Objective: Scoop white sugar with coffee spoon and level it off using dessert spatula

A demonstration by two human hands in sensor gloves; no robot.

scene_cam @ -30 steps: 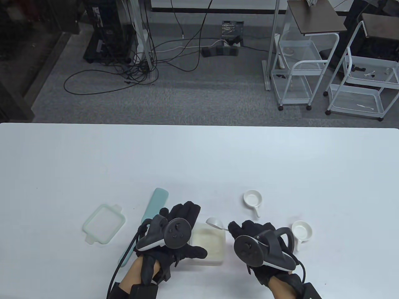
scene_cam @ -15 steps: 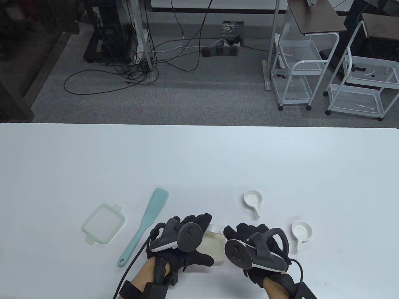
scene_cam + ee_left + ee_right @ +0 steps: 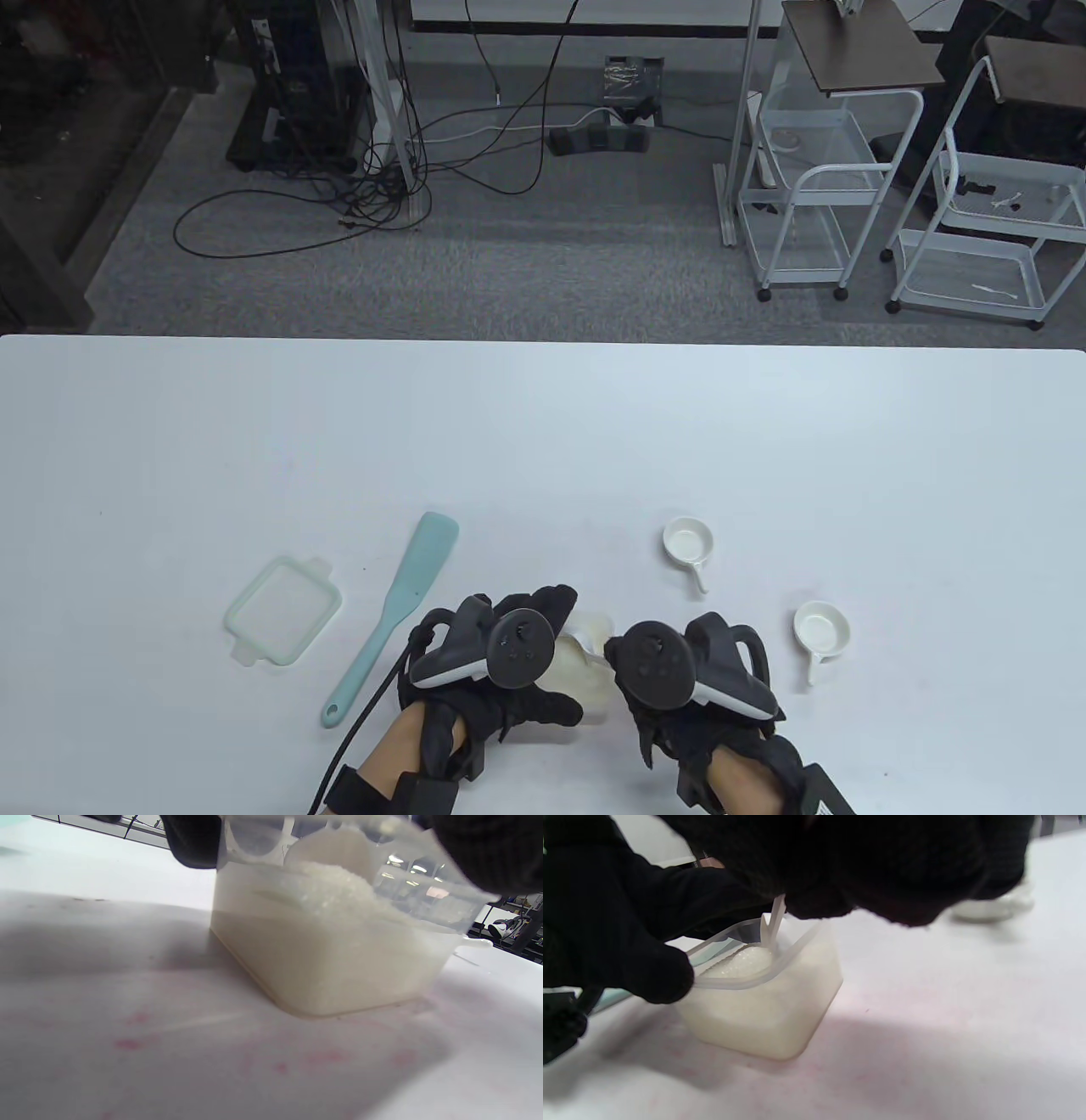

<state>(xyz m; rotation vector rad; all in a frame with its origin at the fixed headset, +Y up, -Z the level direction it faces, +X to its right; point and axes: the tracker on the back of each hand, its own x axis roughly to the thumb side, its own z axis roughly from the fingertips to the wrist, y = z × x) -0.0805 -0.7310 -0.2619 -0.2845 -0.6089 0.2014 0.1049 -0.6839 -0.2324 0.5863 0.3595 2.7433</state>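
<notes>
Scooping step in hand; my right hand (image 3: 670, 679) grip pinches coffee spoon (image 3: 770, 927) handle, bowl heaped in white sugar (image 3: 742, 963) inside tub (image 3: 780, 1014); my left hand (image 3: 501, 671) grip steadies tub rim; dessert spatula (image 3: 394, 611) idle on counter (image 3: 543, 441), 9 o'clock of tub; next, probably lift spoon level, fetch spatula.

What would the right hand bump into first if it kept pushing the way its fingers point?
Probably the sugar: the right hand holds the spoon angled down into the tub, so the spoon meets it first. Beyond lies the left hand holding the tub's rim; depth is unclear.
</notes>
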